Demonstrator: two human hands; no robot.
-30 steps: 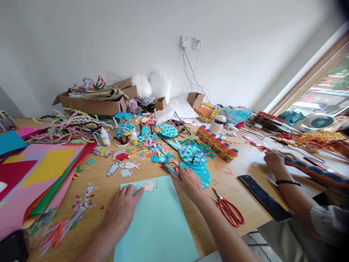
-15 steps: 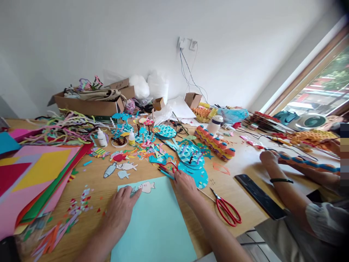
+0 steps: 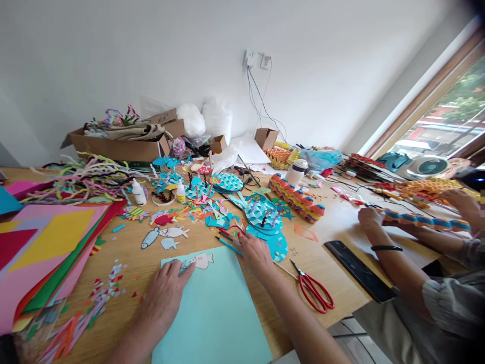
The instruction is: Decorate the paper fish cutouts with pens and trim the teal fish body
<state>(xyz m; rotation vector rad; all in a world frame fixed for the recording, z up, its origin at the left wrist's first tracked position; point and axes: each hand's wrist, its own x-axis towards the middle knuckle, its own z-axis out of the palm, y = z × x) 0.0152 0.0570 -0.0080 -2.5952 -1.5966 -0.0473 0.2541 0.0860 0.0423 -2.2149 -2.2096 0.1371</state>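
My left hand [image 3: 163, 293] lies flat on the left part of a light blue paper sheet [image 3: 215, 313], its fingertips next to a small white paper fish [image 3: 202, 260] at the sheet's top edge. My right hand [image 3: 256, 255] rests at the sheet's top right corner, its fingers reaching into thin coloured sticks [image 3: 229, 241] beside teal scaled paper discs [image 3: 265, 220]. Whether the fingers grip a stick I cannot tell. Red-handled scissors [image 3: 313, 290] lie just right of my right forearm.
Stacked coloured paper [image 3: 49, 253] fills the left. Paper fish cut-outs [image 3: 162, 236], glue bottles [image 3: 137, 192], scraps and a cardboard box [image 3: 121, 144] lie behind. A black phone [image 3: 358, 270] lies right. Another person's hands [image 3: 369, 217] hold a striped paper chain [image 3: 424, 220].
The view has drifted slightly right and down. My hands have stayed on the blue sheet. The other person has lifted the striped paper chain between both hands.
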